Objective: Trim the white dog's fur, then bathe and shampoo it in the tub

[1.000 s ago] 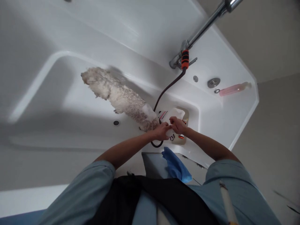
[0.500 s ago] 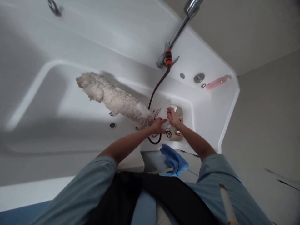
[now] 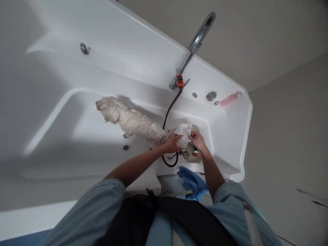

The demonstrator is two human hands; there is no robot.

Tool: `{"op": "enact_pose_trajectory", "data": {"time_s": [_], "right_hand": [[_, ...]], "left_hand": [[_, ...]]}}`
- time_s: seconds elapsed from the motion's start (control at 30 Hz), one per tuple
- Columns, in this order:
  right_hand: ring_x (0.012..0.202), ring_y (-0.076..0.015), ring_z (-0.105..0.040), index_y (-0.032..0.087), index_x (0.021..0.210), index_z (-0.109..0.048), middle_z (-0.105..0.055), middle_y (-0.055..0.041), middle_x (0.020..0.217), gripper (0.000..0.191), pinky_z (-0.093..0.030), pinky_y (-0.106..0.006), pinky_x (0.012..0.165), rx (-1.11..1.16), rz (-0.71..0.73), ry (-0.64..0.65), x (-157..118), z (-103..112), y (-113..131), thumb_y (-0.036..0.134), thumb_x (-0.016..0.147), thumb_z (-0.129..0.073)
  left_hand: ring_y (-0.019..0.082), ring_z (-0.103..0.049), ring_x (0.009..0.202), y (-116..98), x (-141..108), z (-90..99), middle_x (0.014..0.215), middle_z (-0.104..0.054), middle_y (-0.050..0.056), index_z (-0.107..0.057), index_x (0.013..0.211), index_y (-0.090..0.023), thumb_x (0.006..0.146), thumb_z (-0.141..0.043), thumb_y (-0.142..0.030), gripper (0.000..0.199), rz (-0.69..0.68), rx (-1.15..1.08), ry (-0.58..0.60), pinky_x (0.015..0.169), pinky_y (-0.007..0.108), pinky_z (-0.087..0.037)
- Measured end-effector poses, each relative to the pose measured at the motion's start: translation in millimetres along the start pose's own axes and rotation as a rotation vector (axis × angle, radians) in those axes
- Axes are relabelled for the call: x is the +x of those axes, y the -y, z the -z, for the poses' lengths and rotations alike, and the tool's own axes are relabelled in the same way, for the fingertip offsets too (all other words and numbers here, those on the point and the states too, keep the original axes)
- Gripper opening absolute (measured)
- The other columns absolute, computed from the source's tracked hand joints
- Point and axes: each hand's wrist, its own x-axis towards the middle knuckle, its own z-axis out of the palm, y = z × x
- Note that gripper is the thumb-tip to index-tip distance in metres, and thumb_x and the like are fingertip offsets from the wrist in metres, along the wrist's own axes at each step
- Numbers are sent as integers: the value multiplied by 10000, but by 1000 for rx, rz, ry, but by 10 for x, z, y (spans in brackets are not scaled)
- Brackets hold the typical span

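A wet dog with a curly whitish coat [image 3: 139,124] stands in the white tub, its rump to the left and its front end toward my hands. My left hand [image 3: 173,144] is by the dog's front end, thumb and fingers closed around the side of a rounded white thing [image 3: 182,141]. Whether this is part of the dog's head, foam or a cloth, I cannot tell. At its right side, my right hand [image 3: 197,139] has its fingers bent and pressed together; what they hold is hidden. A thin dark red cord [image 3: 185,154] hangs just below the hands.
A dark hose [image 3: 167,114] runs from the chrome faucet [image 3: 183,65] past the dog and loops below my left wrist. An orange-ended fitting [image 3: 195,153] is near my right wrist. A blue cloth [image 3: 192,181] lies at the tub's front edge, and a pink bottle [image 3: 229,99] rests at the right.
My right hand has moved to the right side of the white thing, showing more of it. My left hand stays close to the dog's front end. The view has shifted.
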Motion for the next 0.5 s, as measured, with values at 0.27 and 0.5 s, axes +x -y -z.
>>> {"op": "enact_pose_trajectory", "data": {"time_s": [0.27, 0.5], "right_hand": [[1137, -275, -656, 152, 1257, -600, -695, -163, 1233, 294, -475, -345, 944, -645, 192, 345, -172, 128, 223, 236, 1000, -483], [1168, -294, -625, 151, 1318, -536, -608, -192, 1309, 326, -504, -375, 927, -799, 236, 458, -152, 79, 353, 229, 1023, -421]], "left_hand": [[314, -572, 1237, 104, -33, -110, 1282, -596, 115, -595, 1358, -204, 664, -819, -212, 730, 80, 48, 44, 1096, 424, -457], [303, -571, 1223, 67, 32, -187, 1309, -563, 110, -561, 1421, -257, 715, -788, -272, 742, 89, 93, 93, 1086, 407, -455]]}}
